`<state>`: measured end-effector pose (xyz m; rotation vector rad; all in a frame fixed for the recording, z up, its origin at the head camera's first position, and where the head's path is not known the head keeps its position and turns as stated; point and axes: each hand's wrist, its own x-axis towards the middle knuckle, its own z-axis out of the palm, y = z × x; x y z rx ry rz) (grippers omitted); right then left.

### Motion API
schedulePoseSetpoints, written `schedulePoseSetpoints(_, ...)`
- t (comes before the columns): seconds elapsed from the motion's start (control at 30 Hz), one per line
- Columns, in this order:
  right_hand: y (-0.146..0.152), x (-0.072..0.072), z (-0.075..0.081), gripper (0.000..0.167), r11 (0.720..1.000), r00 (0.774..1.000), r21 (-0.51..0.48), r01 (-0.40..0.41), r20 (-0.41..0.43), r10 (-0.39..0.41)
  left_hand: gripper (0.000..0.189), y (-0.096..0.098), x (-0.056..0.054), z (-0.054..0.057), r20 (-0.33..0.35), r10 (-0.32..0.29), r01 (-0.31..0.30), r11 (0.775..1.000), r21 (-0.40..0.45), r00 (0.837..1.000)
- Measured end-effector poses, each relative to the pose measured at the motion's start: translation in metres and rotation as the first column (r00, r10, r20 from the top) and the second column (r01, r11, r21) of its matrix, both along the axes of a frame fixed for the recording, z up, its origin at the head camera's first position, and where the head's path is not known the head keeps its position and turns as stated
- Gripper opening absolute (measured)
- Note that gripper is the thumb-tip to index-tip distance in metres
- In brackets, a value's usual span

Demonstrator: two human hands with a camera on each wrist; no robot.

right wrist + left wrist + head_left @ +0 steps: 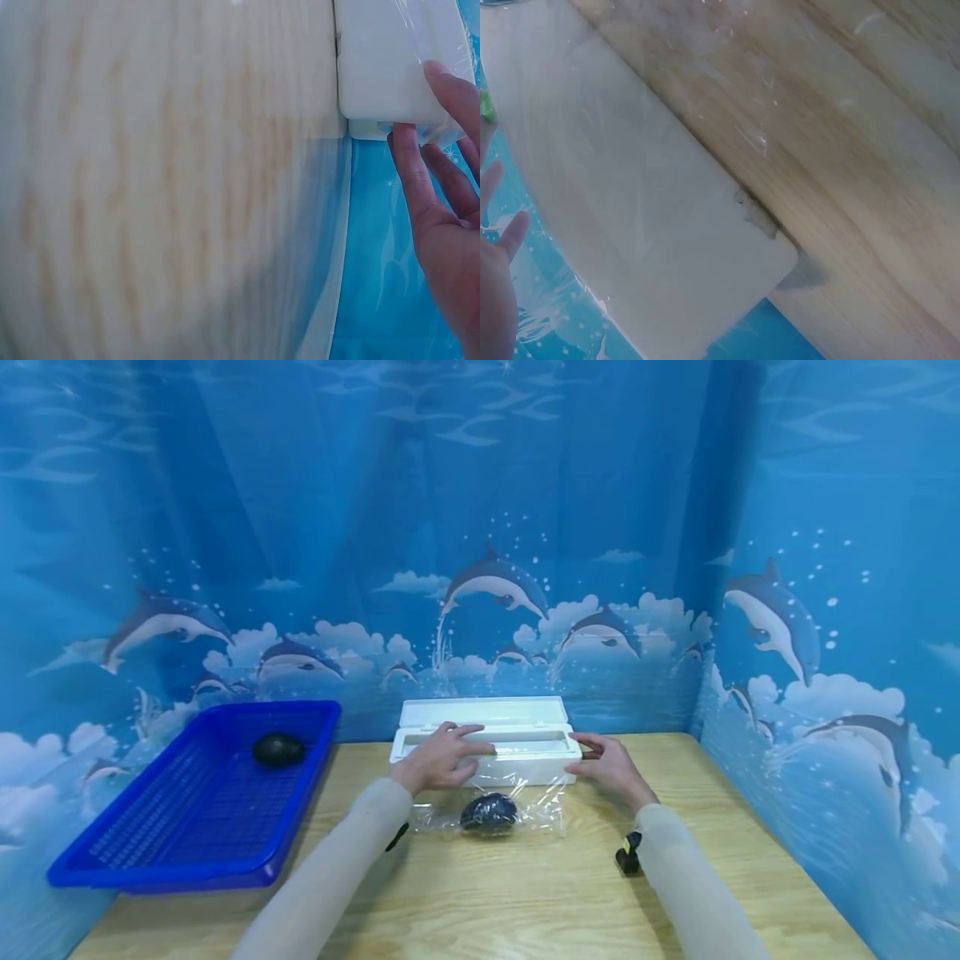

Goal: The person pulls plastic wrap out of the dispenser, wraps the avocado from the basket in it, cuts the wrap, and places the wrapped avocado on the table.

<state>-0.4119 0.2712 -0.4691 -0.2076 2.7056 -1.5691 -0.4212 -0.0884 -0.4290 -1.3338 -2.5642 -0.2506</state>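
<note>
Fingers outstretched, the left hand (444, 757) reaches over the white box (528, 767), a green piece (488, 106) at its fingertips clear only from the left wrist; the right hand (611, 768) grips the box's end. Nearer the worktop's (525, 893) front edge, between the forearms (330, 864), a dark fruit (489, 812) lies under clear film (546, 810). The opened box stands near the back edge; at the left edge, a blue basket (161, 870) holds another fruit (278, 750).

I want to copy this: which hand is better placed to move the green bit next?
Probably the left hand: it reaches the green bit, while the right hand holds the right end of the white box.
</note>
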Motion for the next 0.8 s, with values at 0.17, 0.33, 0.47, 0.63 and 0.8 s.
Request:
schedulePoseSetpoints(0.17, 0.000, -0.001, -0.002, 0.073, 1.000, 1.000, -0.007, 0.004, 0.001, -0.004, 0.039, -0.005, 0.000, -0.001, -0.010, 0.008, -0.008, 1.000, 0.000, 1.000)
schedulePoseSetpoints(0.33, -0.001, -0.002, -0.002, 0.073, 1.000, 1.000, -0.018, -0.002, 0.006, 0.003, 0.038, -0.013, 0.001, -0.003, -0.011, 0.002, -0.002, 1.000, 0.031, 1.000)
schedulePoseSetpoints(0.47, -0.002, -0.001, 0.000, 0.073, 1.000, 1.000, -0.011, -0.007, 0.015, 0.007, 0.037, -0.025, 0.003, -0.005, -0.029, 0.023, -0.022, 0.999, 0.049, 0.999)
schedulePoseSetpoints(0.63, -0.002, 0.003, 0.003, 0.073, 1.000, 1.000, -0.004, 0.001, 0.009, 0.000, 0.036, -0.039, 0.006, -0.007, -0.066, 0.036, -0.032, 0.998, 0.055, 0.997)
schedulePoseSetpoints(0.8, -0.001, -0.001, 0.000, 0.073, 1.000, 1.000, -0.012, -0.002, 0.021, 0.002, 0.033, -0.048, 0.008, -0.009, -0.146, 0.046, -0.037, 0.997, 0.065, 0.988)
